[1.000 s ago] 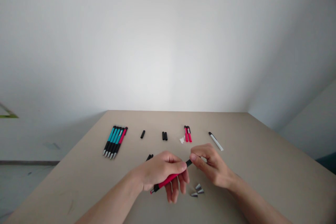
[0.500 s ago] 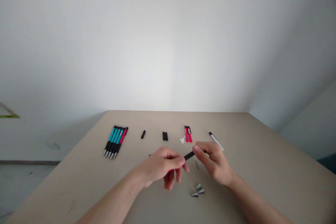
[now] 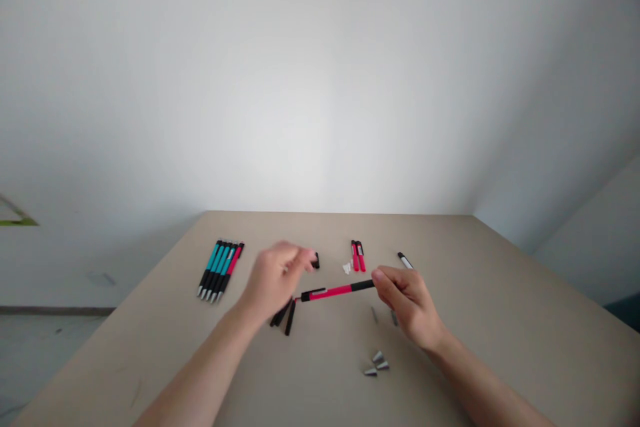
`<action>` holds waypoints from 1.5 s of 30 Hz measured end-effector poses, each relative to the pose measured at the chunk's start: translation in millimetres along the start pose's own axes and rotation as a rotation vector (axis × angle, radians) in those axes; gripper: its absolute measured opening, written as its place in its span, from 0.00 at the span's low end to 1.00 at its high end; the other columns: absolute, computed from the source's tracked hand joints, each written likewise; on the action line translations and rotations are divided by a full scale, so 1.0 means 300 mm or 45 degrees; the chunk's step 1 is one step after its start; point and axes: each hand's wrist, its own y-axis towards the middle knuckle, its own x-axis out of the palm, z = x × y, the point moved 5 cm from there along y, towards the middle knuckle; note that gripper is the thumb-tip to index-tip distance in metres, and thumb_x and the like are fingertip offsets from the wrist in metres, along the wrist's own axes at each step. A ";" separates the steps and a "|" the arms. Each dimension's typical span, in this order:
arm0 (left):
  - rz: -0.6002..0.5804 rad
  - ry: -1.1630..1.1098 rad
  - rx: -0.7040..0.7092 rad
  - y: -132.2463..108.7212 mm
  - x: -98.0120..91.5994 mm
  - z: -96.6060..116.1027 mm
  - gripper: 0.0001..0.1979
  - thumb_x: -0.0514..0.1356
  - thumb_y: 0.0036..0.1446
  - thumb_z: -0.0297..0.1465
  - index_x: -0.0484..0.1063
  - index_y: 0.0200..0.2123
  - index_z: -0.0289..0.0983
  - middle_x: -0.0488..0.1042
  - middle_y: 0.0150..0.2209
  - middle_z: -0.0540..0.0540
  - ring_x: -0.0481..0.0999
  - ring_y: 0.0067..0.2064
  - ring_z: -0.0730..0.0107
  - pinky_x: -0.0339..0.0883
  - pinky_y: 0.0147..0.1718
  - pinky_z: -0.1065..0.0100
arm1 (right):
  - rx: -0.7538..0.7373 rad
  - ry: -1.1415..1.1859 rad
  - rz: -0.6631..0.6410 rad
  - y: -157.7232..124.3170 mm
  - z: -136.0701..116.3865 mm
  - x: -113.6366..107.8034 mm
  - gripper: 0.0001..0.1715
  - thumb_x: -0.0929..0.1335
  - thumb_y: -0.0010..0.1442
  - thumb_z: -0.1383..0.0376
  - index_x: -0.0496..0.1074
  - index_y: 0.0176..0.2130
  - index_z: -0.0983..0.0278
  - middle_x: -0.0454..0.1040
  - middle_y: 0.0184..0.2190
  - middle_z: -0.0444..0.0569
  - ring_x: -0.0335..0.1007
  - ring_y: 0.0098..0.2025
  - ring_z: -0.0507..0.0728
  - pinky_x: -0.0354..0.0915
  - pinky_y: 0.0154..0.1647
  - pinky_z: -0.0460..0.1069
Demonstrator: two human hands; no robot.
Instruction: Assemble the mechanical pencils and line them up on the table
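My right hand (image 3: 406, 303) is closed around the black grip end of a pink pen (image 3: 335, 291). The pen points left, nearly level above the table, its black clip end free. My left hand (image 3: 277, 277) is off the pen and smeared by motion, with its fingertips near a small black piece (image 3: 317, 260). Whether the left fingers hold anything is not clear. Several black tubes (image 3: 289, 317) lie beside the left wrist, partly hidden by it. Below the right hand rest small silver cone tips (image 3: 382, 365), and a thin spring-like piece (image 3: 375, 314) lies above them.
A row of teal and pink pens (image 3: 220, 271) lies at the left of the beige table (image 3: 440, 233). Two pink barrels (image 3: 358, 256) and small white pieces (image 3: 347, 268) lie at the back. A white barrel with a black end (image 3: 406, 260) is partly behind my right hand.
My left hand has let go of the pen and moved left and up, uncovering the black tubes. The pen stays in my right hand, now with its pink barrel in view.
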 end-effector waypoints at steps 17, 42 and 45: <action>0.437 1.111 -0.307 0.074 -0.234 -0.371 0.14 0.53 0.55 0.28 0.75 0.42 0.35 0.76 0.43 0.39 0.71 0.48 0.57 0.63 0.49 0.61 | -0.002 0.032 -0.006 0.000 -0.002 0.003 0.29 0.57 0.64 0.51 0.49 0.18 0.61 0.47 0.15 0.39 0.41 0.18 0.48 0.42 0.18 0.46; 0.613 1.131 -0.266 0.069 -0.241 -0.303 0.16 0.53 0.55 0.29 0.74 0.44 0.31 0.74 0.44 0.34 0.70 0.48 0.49 0.62 0.48 0.55 | 0.025 0.068 -0.014 0.000 0.007 0.006 0.27 0.58 0.65 0.53 0.52 0.19 0.62 0.49 0.17 0.39 0.43 0.19 0.48 0.44 0.20 0.47; 1.023 0.875 -0.060 0.038 -0.251 -0.196 0.16 0.51 0.59 0.32 0.73 0.44 0.32 0.75 0.43 0.36 0.71 0.46 0.55 0.62 0.48 0.58 | -0.002 0.046 0.009 0.000 -0.002 0.005 0.26 0.58 0.65 0.53 0.54 0.20 0.63 0.51 0.18 0.39 0.45 0.20 0.49 0.45 0.21 0.46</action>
